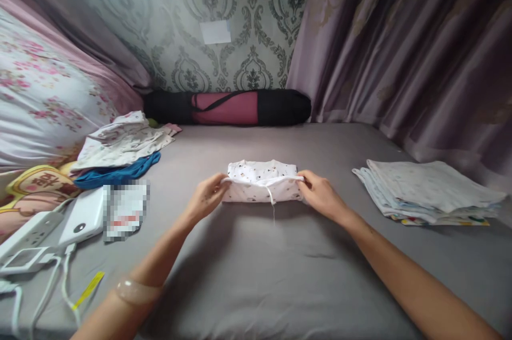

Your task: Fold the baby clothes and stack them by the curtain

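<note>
A white garment with small dark prints lies on the grey sheet in the middle, folded into a wide, low shape. A white drawstring hangs from the middle of its front edge. At the garment's left end, my left hand pinches the waistband between thumb and fingers. My right hand grips the same band at the right end. Between the two hands the band is stretched and slightly raised, and the printed back part shows behind it.
A stack of folded cloths is at the right. Loose clothes lie at the left, near a power bank, power strip, cables and a blurred packet. A black and red rolled bag lies along the wall.
</note>
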`<state>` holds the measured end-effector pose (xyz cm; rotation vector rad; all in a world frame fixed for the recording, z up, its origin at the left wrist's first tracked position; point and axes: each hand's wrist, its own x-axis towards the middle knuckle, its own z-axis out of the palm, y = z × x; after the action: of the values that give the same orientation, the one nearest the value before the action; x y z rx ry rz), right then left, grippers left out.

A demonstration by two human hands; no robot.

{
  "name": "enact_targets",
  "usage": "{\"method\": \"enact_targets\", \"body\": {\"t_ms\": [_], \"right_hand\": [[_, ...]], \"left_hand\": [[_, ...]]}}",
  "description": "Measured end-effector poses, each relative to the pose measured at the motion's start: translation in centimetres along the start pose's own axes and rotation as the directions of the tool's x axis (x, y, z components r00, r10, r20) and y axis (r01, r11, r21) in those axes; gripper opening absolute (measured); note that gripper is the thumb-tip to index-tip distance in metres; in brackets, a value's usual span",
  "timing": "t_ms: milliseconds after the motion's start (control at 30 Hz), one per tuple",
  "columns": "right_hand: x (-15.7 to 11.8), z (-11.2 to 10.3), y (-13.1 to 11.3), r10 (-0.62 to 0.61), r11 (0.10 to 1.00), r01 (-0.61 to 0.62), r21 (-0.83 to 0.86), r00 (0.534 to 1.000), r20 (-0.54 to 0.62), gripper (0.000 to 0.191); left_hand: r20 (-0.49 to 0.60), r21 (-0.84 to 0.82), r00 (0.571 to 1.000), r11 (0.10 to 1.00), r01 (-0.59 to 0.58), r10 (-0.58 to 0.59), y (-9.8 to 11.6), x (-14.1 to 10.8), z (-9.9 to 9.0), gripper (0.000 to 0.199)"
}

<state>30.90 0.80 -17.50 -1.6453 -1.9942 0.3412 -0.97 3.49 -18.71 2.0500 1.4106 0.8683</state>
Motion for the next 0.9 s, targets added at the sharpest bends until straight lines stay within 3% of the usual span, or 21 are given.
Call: {"method": "enact_targets", "body": {"t_ms": [133, 300, 433, 633, 900], "right_hand": [[3.8, 2.0, -0.2, 0.1, 0.991, -0.109, -0.072, 0.988, -0.118, 0.028], [6.9, 4.6, 0.6, 0.251, 0.936, -0.271, -0.223, 0.961, -0.114, 0.032], [7.0, 6.1, 1.2, 0.336, 0.888, -0.336, -0.314, 0.94, -0.057, 0.032], [6.8, 6.5, 1.5, 0.386, 0.861, -0.395, -0.32, 0.918, -0.093, 0.03], [7.2, 6.3, 1.7, 0.41, 0.857, -0.412, -0.311, 0.909, -0.075, 0.031]], "left_hand": [[-0.193, 0.072, 0.977, 0.992, 0.103, -0.087, -0.6, 4.0, 2.2, 0.021], [-0.286, 0.235, 0.955, 0.961, 0.146, -0.075, -2.6, 7.6, 5.2, 0.021], [-0.247, 0.367, 0.963, 0.909, 0.197, -0.109, -4.1, 8.1, 6.8, 0.019], [-0.235, 0.434, 0.957, 0.863, 0.259, -0.169, -4.1, 7.9, 7.0, 0.02], [-0.364, 0.362, 0.921, 0.89, 0.279, -0.14, -4.6, 8.0, 7.3, 0.01]]}}
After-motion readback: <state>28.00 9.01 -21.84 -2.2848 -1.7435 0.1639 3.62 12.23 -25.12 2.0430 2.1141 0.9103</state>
